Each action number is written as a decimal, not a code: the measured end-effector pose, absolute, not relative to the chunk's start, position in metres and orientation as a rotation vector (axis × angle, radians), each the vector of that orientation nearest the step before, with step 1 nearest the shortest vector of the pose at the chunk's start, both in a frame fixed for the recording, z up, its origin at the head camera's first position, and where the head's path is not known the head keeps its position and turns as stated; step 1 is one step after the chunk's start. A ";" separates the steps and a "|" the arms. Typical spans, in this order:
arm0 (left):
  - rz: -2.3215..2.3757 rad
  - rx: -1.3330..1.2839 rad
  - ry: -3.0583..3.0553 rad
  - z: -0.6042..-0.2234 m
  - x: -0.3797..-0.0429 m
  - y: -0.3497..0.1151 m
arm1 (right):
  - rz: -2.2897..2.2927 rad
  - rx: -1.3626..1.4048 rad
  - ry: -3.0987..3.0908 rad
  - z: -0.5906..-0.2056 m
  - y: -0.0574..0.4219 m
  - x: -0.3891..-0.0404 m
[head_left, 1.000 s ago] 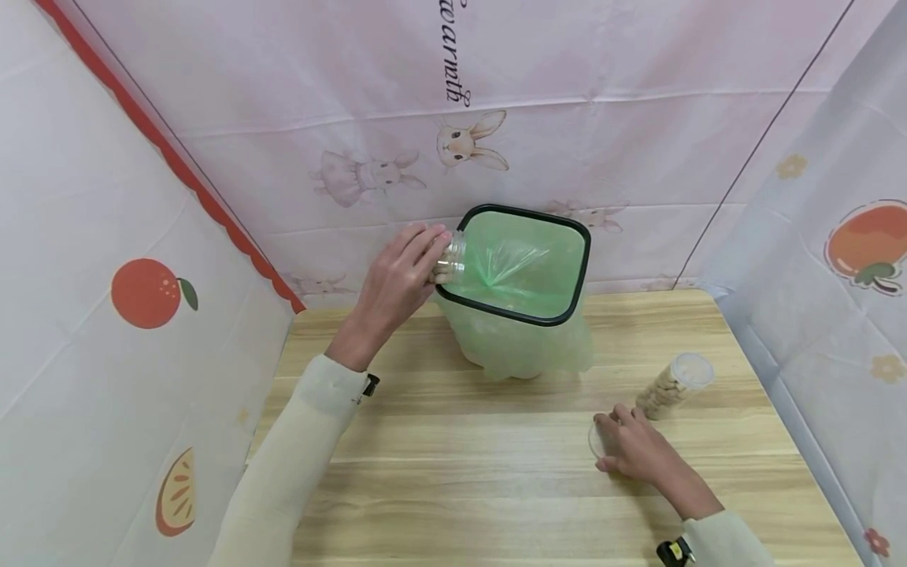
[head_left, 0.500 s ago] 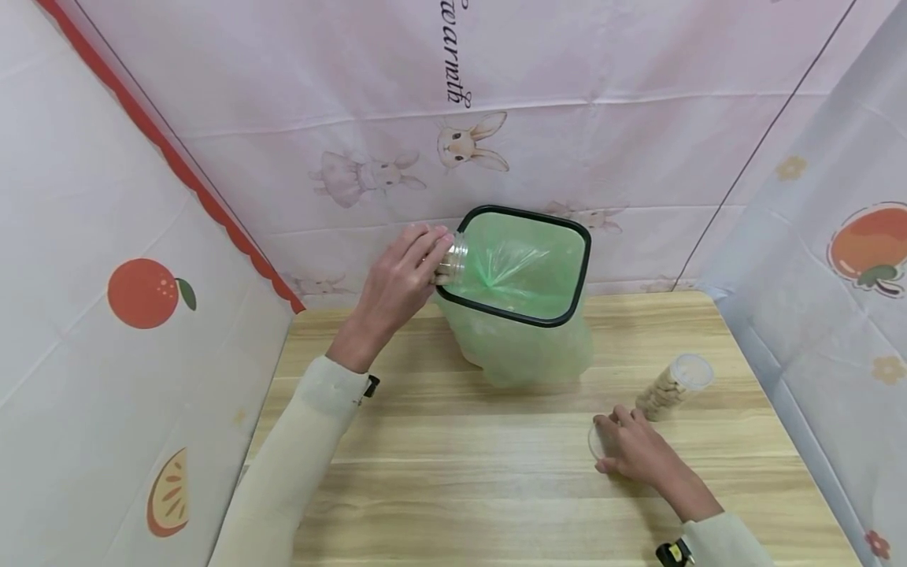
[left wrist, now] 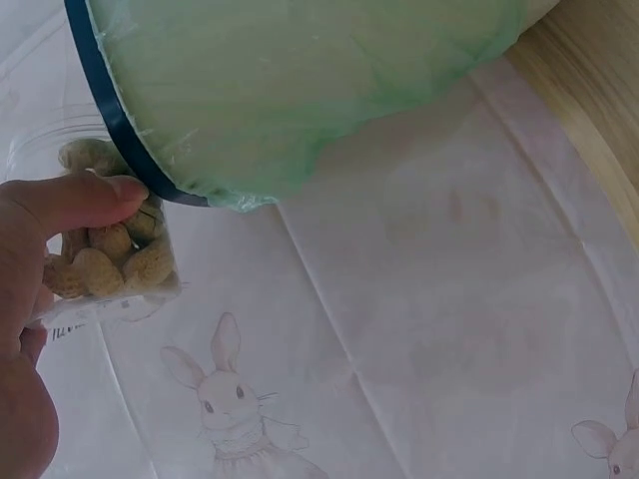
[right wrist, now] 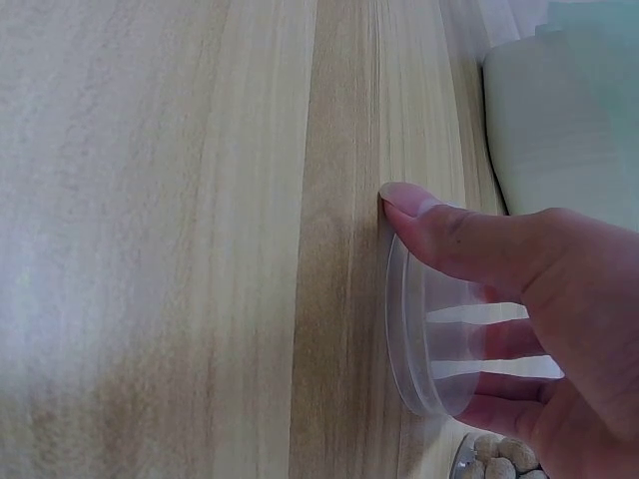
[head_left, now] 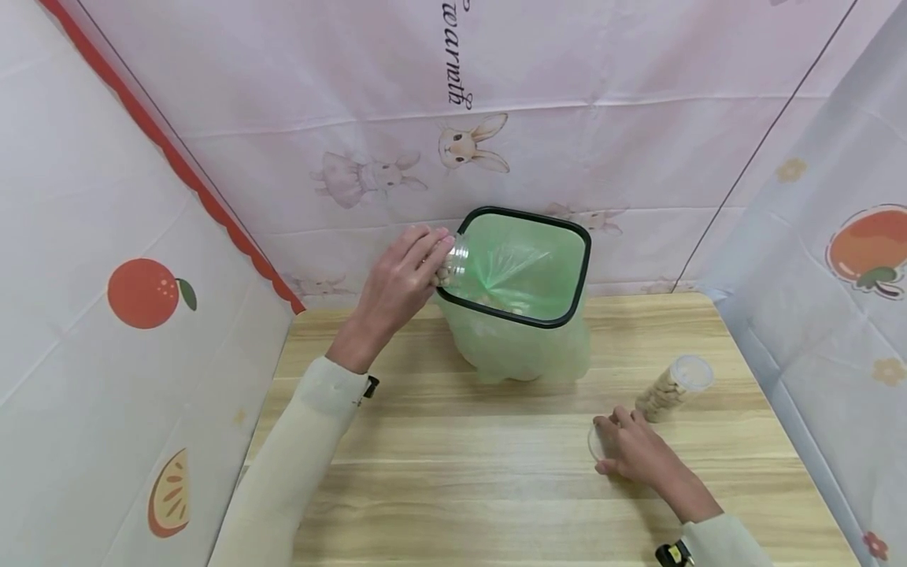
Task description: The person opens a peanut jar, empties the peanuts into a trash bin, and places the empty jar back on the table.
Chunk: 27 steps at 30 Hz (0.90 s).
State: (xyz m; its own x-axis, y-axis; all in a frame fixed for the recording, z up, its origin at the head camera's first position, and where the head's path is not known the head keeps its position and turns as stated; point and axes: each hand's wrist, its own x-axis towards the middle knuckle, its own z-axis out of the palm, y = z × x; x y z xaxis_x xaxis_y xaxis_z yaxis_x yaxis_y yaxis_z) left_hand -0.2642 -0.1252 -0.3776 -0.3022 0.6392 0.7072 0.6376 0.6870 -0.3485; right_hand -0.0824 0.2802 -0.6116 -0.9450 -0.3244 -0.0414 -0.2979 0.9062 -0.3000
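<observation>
My left hand point(head_left: 402, 276) grips a clear plastic jar point(left wrist: 165, 254) of unshelled peanuts point(left wrist: 98, 269). The jar lies tipped, its mouth over the left rim of a bin point(head_left: 510, 316) lined with a green bag point(head_left: 524, 260). A few pale pieces, seemingly peanuts, show low inside the bag. On the table, my right hand point(head_left: 634, 447) holds a round clear lid point(right wrist: 414, 339) by its edge, thumb on one side and fingers on the other. Just beyond that hand stands a second clear jar point(head_left: 673, 387) of peanuts, its top covered by a clear lid.
The bin stands at the back of a wooden table point(head_left: 482, 472), close to a pink printed curtain point(head_left: 397, 94). White printed curtains point(head_left: 64, 339) hang along the left and right sides. The green bag drapes loosely down the bin's outside.
Peanuts inside the held jar have shifted, and pale pieces now show at the bottom front of the green bag. Both hands stay nearly where they were; the bag's outer folds moved slightly.
</observation>
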 end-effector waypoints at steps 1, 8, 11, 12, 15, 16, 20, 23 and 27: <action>0.007 -0.983 -2.006 -0.378 -0.264 -0.125 | -0.446 -0.486 2.978 -0.612 0.280 -0.082; 0.016 -0.987 -2.007 -0.378 -0.263 -0.126 | -0.437 -0.488 2.978 -0.613 0.281 -0.082; 0.035 -0.986 -1.996 -0.378 -0.263 -0.125 | -0.436 -0.484 2.975 -0.612 0.281 -0.082; 0.040 -0.988 -1.990 -0.378 -0.263 -0.125 | -0.437 -0.483 2.973 -0.612 0.281 -0.082; 0.054 -0.994 -1.980 -0.378 -0.262 -0.125 | -0.437 -0.479 2.968 -0.612 0.280 -0.082; 0.059 -0.996 -1.978 -0.378 -0.262 -0.125 | -0.437 -0.477 2.966 -0.612 0.280 -0.082; 0.061 -1.008 -1.981 -0.379 -0.262 -0.127 | -0.429 -0.473 2.962 -0.612 0.280 -0.082; 0.054 -1.016 -1.979 -0.379 -0.262 -0.128 | -0.428 -0.478 2.961 -0.612 0.280 -0.083; 0.049 -1.019 -1.964 -0.379 -0.263 -0.128 | -0.430 -0.484 2.967 -0.612 0.281 -0.083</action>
State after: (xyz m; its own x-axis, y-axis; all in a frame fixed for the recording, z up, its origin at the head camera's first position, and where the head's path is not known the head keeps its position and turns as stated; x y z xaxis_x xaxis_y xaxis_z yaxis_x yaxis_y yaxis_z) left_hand -0.2628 -0.1282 -0.3793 -0.2599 0.6715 0.6940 0.6357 0.6600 -0.4005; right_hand -0.0831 0.2805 -0.6118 -0.9437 -0.3257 -0.0574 -0.2961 0.9093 -0.2924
